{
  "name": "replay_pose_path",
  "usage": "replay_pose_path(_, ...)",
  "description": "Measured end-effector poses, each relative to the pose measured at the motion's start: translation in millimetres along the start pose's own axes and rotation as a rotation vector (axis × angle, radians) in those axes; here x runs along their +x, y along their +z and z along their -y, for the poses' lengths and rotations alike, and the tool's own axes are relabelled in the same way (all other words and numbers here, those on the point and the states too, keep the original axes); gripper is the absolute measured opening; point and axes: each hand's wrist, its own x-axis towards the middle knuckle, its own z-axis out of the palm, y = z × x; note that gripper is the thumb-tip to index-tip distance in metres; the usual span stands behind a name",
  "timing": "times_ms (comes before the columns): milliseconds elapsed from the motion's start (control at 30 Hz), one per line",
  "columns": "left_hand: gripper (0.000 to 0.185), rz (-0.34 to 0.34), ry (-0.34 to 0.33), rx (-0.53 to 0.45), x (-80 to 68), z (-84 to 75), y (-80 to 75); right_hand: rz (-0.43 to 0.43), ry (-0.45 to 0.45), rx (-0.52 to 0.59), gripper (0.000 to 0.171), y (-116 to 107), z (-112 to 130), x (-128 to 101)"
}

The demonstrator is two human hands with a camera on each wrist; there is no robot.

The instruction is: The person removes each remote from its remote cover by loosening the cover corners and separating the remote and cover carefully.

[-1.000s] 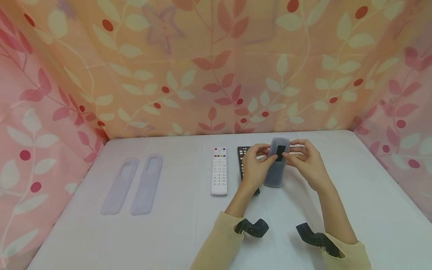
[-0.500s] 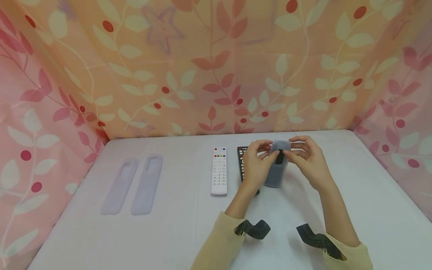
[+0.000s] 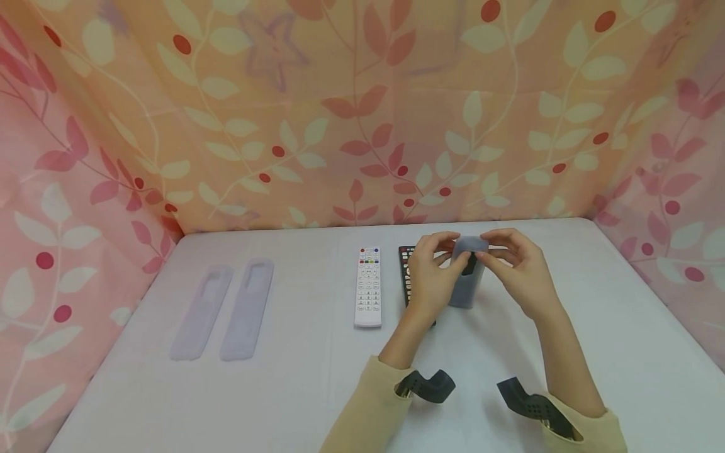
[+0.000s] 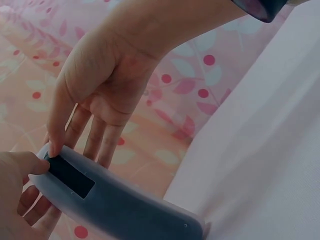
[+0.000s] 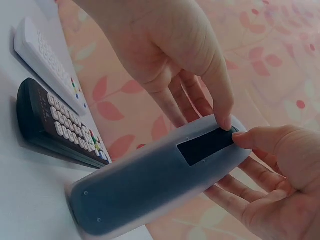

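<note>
At 1 o'clock on the white surface [image 3: 294, 390], both hands [image 3: 432, 277] [image 3: 518, 270] pinch the grey silicone-sleeved remote [image 3: 467, 283], fingers clamped at its top end, bottom end propped down for leverage.

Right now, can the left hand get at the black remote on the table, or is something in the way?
Probably yes. The left hand hovers just above the black remote, nothing between them, but it grips the covered remote together with the right hand, so it must let go first.

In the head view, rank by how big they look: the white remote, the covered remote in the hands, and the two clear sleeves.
1. The two clear sleeves, alike in size.
2. White remote.
3. Covered remote, tilted and partly hidden by both hands, so unsure.
</note>
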Motion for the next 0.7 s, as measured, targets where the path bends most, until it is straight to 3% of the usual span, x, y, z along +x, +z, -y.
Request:
replay_pose_path(367,0.025,-0.011,0.033,0.013,-1.4,-0.1,-0.2,0.023,0.051,-0.106,0.033,-3.1,2.3,-1.3)
replay_pose_path(700,0.018,0.003,0.106,0.050,1.1,1.6,-2.6,0.021,0.078,-0.056,0.030,-3.8,3.7,-0.7)
